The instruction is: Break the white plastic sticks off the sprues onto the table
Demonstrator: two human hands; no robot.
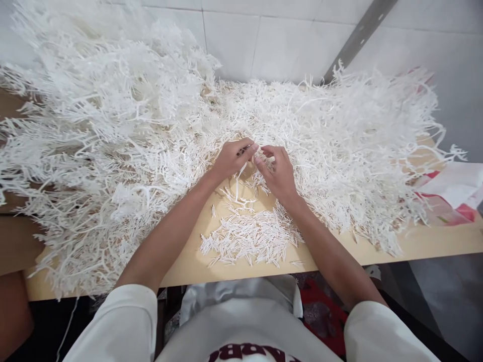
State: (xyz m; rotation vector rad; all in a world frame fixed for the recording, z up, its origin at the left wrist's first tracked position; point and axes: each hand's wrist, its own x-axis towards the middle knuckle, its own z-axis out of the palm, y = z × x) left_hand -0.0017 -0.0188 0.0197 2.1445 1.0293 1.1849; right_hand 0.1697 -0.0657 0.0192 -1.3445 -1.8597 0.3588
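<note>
My left hand (234, 157) and my right hand (278, 173) meet over the middle of the table, fingertips nearly touching. Pinched in my left fingers is a thin white branched plastic strand (237, 187), which hangs down toward the tabletop. My right thumb and fingers are bent close together beside it; whether a small piece sits between them is too fine to make out. Below the hands lies a pile of short white sticks (256, 236). A few loose pieces are scattered just above that pile.
A tall heap of white branched strands (124, 125) covers the left side, and another heap (347, 146) spreads over the right. The wooden table (181, 266) has its front edge near my body. A red and white plastic bag (449, 196) lies at right. Behind stands a tiled wall (234, 40).
</note>
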